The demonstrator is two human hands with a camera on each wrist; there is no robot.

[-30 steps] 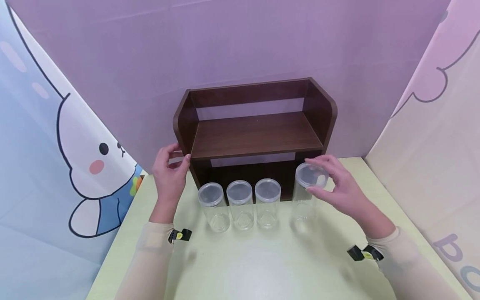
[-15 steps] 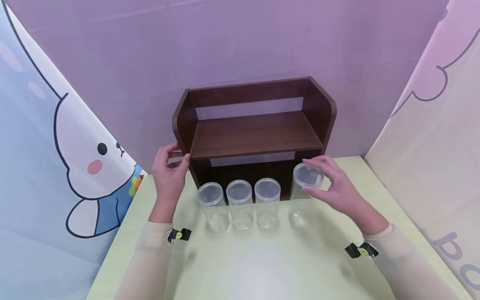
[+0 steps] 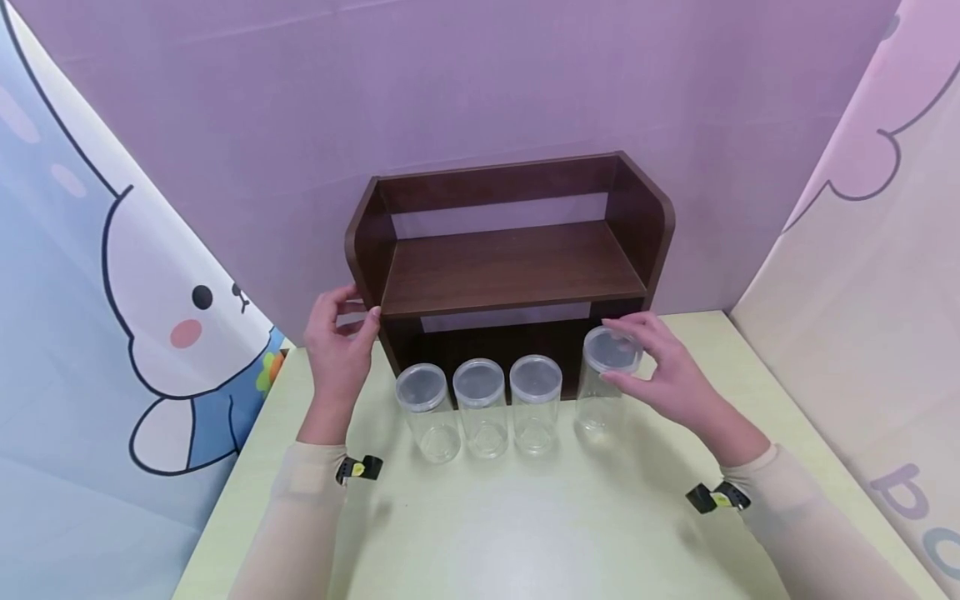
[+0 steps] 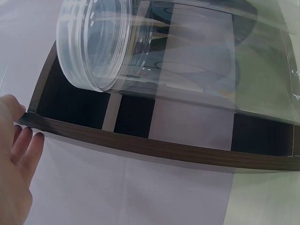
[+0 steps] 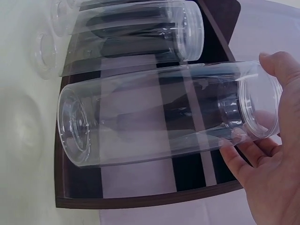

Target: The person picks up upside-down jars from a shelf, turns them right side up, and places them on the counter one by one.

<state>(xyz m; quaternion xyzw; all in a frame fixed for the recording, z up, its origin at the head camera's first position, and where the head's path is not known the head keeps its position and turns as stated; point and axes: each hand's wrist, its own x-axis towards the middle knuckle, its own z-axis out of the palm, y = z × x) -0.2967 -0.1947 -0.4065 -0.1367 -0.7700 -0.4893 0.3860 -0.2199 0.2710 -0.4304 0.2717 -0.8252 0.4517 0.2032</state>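
My right hand (image 3: 671,375) grips a clear jar (image 3: 600,400) near its translucent lid (image 3: 611,348), thumb on one side and fingers on the other. The jar is upright, and its base seems a little above the table, as the right wrist view suggests. At the left, my left hand (image 3: 339,350) holds the side panel of a dark brown two-tier shelf (image 3: 517,258), the thumb at its front edge and the other fingers partly hidden behind. Between the hands, lidded jars stand in a row: the left one (image 3: 435,433), the middle one (image 3: 483,429) and the right one (image 3: 536,425).
The pale table (image 3: 510,533) stretches in front of the jars. A purple backdrop (image 3: 480,83) hangs behind the shelf. Printed cloth panels, one with a cartoon rabbit (image 3: 180,317), line both sides.
My right hand has moved slightly left with the jar, bringing it closer to the row. My left hand and the shelf have stayed in place.
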